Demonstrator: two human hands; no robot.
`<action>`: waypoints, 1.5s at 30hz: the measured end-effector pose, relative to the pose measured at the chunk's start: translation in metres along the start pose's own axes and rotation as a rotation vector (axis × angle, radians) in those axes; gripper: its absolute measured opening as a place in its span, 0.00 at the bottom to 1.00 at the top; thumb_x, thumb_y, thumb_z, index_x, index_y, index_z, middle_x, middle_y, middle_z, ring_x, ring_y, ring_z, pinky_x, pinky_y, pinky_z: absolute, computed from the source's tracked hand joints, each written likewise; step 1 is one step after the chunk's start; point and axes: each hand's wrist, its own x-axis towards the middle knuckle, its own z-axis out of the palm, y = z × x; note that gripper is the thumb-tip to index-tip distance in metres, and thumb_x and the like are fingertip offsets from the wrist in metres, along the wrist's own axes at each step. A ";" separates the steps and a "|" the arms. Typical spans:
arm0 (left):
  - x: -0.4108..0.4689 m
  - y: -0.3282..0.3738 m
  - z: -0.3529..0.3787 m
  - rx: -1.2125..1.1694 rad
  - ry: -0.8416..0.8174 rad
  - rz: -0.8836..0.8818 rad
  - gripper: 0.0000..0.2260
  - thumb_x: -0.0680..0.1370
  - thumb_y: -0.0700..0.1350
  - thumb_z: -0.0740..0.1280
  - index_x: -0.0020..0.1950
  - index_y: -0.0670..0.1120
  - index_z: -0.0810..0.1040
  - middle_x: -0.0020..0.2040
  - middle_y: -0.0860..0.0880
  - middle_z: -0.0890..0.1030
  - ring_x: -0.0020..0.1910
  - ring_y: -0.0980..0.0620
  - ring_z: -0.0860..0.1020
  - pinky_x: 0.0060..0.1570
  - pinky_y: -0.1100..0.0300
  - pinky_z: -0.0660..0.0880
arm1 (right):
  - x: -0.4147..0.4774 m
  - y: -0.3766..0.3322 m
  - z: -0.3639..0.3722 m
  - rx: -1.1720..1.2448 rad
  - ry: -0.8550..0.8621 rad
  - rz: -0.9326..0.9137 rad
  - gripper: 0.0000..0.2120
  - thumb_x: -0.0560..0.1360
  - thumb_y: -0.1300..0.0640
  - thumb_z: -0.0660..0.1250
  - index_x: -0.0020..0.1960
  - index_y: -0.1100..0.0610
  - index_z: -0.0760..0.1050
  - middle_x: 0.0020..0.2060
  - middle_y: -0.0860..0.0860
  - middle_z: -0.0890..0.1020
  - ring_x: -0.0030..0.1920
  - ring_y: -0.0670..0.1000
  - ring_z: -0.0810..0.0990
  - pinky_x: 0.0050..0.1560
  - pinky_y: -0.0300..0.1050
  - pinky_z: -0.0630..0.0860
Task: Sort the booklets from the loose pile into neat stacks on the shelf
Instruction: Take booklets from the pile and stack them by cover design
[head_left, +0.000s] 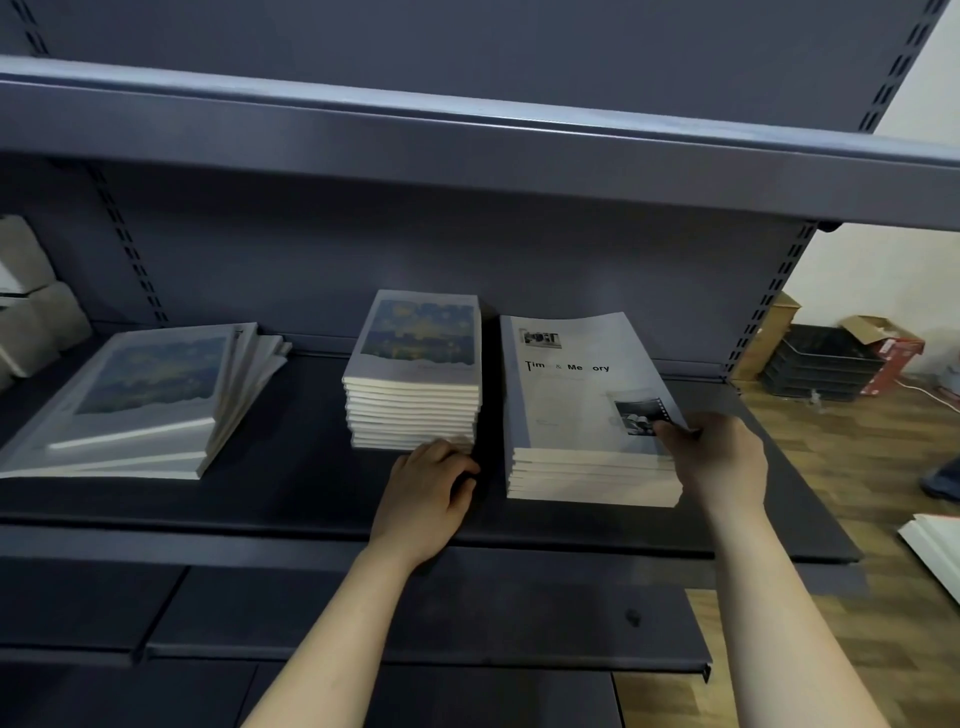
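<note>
- Right hand (722, 457): grip pinches the near corner of the top booklet (576, 384), on the grey stack (592, 475).
- Just left of it: left hand (431, 483), loosely curled and holding nothing, at the painted-cover stack (413, 410).
- Far left on the shelf (291, 493): loose pile (140, 410) unsorted (fanned), so I judge the task well past half.

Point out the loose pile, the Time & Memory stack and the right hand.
loose pile (145, 395), head view, top booklet's painted cover.
Time & Memory stack (571, 405), head view, top cover's blank middle.
right hand (724, 457), head view, back of the hand.
</note>
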 end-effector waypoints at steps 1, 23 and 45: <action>0.000 0.000 0.000 0.001 -0.001 0.000 0.12 0.80 0.49 0.60 0.61 0.53 0.77 0.60 0.55 0.74 0.60 0.54 0.70 0.59 0.59 0.63 | 0.000 0.000 0.000 0.008 0.001 -0.003 0.18 0.75 0.49 0.67 0.30 0.57 0.71 0.25 0.53 0.74 0.28 0.54 0.72 0.27 0.40 0.58; -0.006 0.001 -0.013 -0.161 -0.024 -0.013 0.11 0.80 0.46 0.61 0.61 0.51 0.77 0.59 0.55 0.75 0.59 0.55 0.72 0.62 0.57 0.68 | -0.033 -0.013 -0.004 -0.072 0.135 0.004 0.11 0.76 0.48 0.66 0.51 0.53 0.81 0.50 0.59 0.78 0.46 0.64 0.78 0.40 0.48 0.73; -0.056 -0.178 -0.168 0.282 0.291 -0.760 0.17 0.79 0.48 0.62 0.65 0.40 0.74 0.64 0.37 0.73 0.63 0.36 0.68 0.59 0.42 0.66 | -0.126 -0.158 0.092 0.020 -0.128 -0.343 0.03 0.76 0.54 0.65 0.44 0.48 0.76 0.33 0.47 0.79 0.38 0.54 0.81 0.34 0.42 0.69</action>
